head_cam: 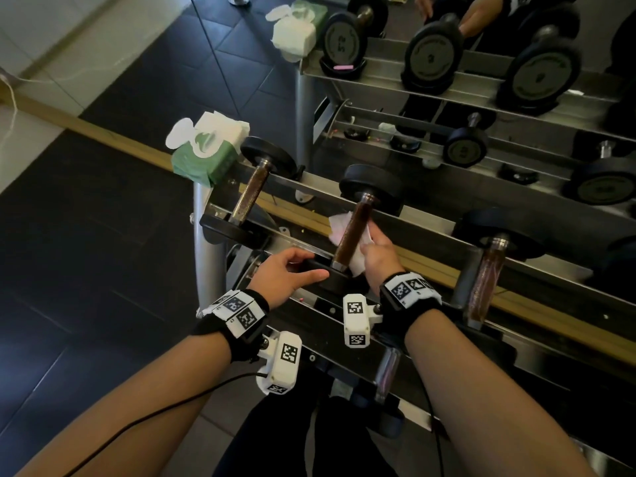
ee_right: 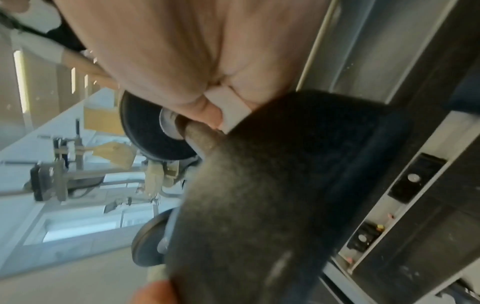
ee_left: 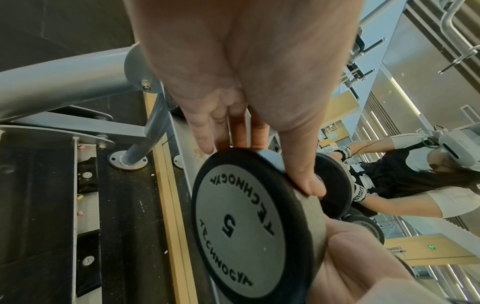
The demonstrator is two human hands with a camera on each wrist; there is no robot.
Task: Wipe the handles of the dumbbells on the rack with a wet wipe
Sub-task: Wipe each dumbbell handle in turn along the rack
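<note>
The middle dumbbell's brown handle lies across the top tier of the rack. My right hand grips that handle with a white wet wipe wrapped round it; the wipe's ends stick out on both sides. In the right wrist view the wipe shows under my palm, against the handle. My left hand holds the near black head of the same dumbbell. In the left wrist view, fingers and thumb curl over the rim of that head, marked 5.
A green pack of wet wipes sits on the rack's left end. More dumbbells lie to the left and right, and one on the lower tier. A mirror behind repeats the rack. Dark floor lies to the left.
</note>
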